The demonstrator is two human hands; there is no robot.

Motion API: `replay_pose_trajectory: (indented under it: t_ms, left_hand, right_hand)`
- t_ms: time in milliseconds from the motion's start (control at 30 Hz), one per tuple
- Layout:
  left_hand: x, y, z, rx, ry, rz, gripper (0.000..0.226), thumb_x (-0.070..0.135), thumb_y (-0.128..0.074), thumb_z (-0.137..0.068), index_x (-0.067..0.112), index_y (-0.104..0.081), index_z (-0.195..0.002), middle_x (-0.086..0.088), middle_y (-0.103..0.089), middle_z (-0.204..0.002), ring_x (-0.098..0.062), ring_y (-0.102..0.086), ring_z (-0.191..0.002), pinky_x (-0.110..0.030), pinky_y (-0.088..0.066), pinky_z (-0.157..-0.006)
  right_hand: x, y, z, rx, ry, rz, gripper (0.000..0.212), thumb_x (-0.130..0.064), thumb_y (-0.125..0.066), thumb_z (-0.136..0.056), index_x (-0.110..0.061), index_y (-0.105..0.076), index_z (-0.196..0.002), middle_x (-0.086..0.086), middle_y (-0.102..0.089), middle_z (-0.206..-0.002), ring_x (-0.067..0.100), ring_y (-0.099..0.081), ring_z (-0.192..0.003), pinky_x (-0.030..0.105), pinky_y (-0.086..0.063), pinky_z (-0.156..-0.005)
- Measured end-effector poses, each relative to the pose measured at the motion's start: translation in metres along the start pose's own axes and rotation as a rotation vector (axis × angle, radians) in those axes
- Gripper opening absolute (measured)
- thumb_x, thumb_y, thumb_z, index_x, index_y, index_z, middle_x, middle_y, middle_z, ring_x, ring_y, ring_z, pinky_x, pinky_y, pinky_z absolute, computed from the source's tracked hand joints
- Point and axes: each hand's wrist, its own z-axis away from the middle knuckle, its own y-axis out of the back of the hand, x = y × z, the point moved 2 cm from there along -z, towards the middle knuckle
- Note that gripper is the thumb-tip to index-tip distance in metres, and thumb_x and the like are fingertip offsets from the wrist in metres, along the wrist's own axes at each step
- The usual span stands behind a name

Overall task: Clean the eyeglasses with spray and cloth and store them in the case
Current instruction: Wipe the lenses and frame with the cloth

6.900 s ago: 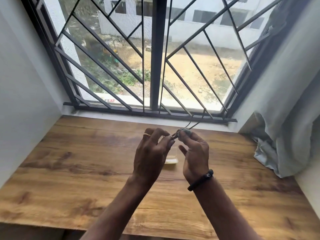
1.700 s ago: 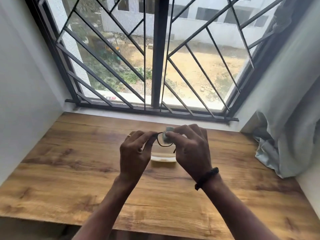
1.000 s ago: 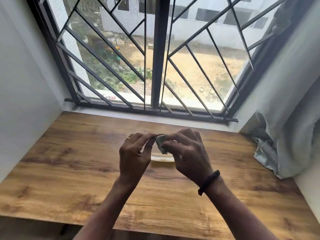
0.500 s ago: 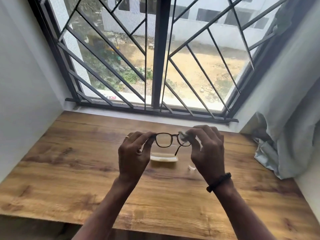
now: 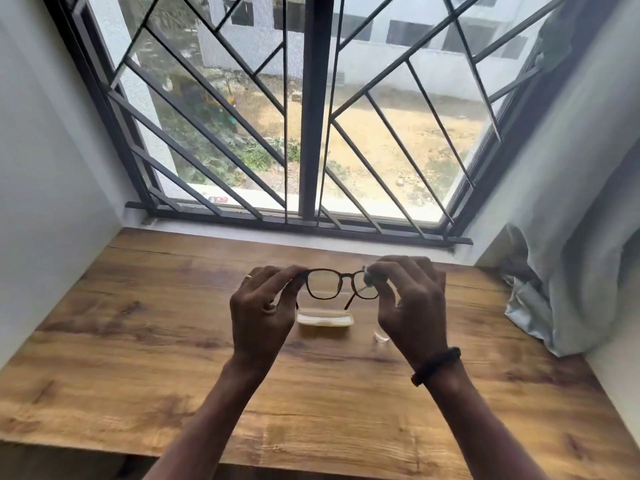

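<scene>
Dark-framed eyeglasses are held up above the wooden table, lenses facing me. My left hand pinches the frame's left end. My right hand holds the right end with a small pale cloth pressed on the right lens, mostly hidden by the fingers. Below the glasses an open pale yellow case lies on the table. A small clear object lies to the right of the case; what it is cannot be told.
The table fills an alcove with white walls on the left and right. A barred window closes the far side. A bunched grey curtain hangs over the table's right rear corner.
My right hand with the cloth has moved from the left lens to the right lens, which uncovers the left lens. My left hand has kept its hold on the frame.
</scene>
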Motion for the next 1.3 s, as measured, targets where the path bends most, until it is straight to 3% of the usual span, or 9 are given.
replay_pose_trajectory:
  t_ms: [300, 467, 667, 967, 1300]
  left_hand:
    - [-0.007, 0.003, 0.001, 0.035, 0.03, 0.023, 0.021, 0.0, -0.081, -0.083, 0.01, -0.08, -0.102, 0.0, -0.075, -0.088, -0.021, -0.07, -0.08, -0.041, -0.055, -0.068]
    - [-0.009, 0.003, 0.003, 0.035, 0.053, 0.042, 0.02, 0.001, -0.081, -0.084, 0.01, -0.08, -0.102, 0.001, -0.075, -0.088, -0.02, -0.07, -0.081, -0.042, -0.055, -0.068]
    - [-0.011, 0.003, 0.004, 0.033, 0.067, 0.06, 0.022, -0.002, -0.08, -0.084, 0.01, -0.08, -0.102, 0.001, -0.075, -0.088, -0.022, -0.071, -0.081, -0.044, -0.056, -0.068]
    - [-0.011, 0.001, 0.005, 0.035, 0.095, 0.093, 0.021, -0.001, -0.079, -0.084, 0.011, -0.08, -0.101, 0.001, -0.075, -0.088, -0.021, -0.072, -0.082, -0.044, -0.056, -0.068]
    - [-0.013, 0.001, 0.007, 0.054, 0.107, 0.088, 0.019, 0.001, -0.079, -0.086, 0.01, -0.079, -0.103, 0.0, -0.075, -0.09, -0.022, -0.072, -0.083, -0.046, -0.057, -0.069]
  right_hand:
    - [-0.011, -0.002, 0.006, -0.035, 0.167, -0.086, 0.019, -0.002, -0.076, -0.084, -0.02, -0.075, -0.087, -0.011, -0.071, -0.1, 0.023, -0.062, -0.095, 0.042, -0.044, -0.082]
    - [-0.007, -0.002, 0.011, -0.108, 0.213, -0.082, 0.015, -0.006, -0.075, -0.087, -0.021, -0.075, -0.089, -0.013, -0.072, -0.103, 0.02, -0.061, -0.096, 0.042, -0.045, -0.08]
    - [0.002, 0.003, 0.014, -0.173, 0.198, -0.043, 0.017, -0.009, -0.075, -0.087, -0.025, -0.074, -0.091, -0.017, -0.071, -0.107, 0.018, -0.06, -0.097, 0.043, -0.044, -0.083]
    - [0.004, 0.005, 0.01, -0.112, 0.089, 0.0, 0.016, -0.009, -0.074, -0.085, -0.023, -0.074, -0.091, -0.013, -0.071, -0.099, 0.021, -0.06, -0.095, 0.043, -0.043, -0.082]
    - [-0.008, -0.003, 0.006, -0.082, 0.144, -0.061, 0.017, -0.006, -0.075, -0.086, -0.021, -0.075, -0.093, -0.011, -0.072, -0.101, 0.023, -0.061, -0.095, 0.044, -0.045, -0.082]
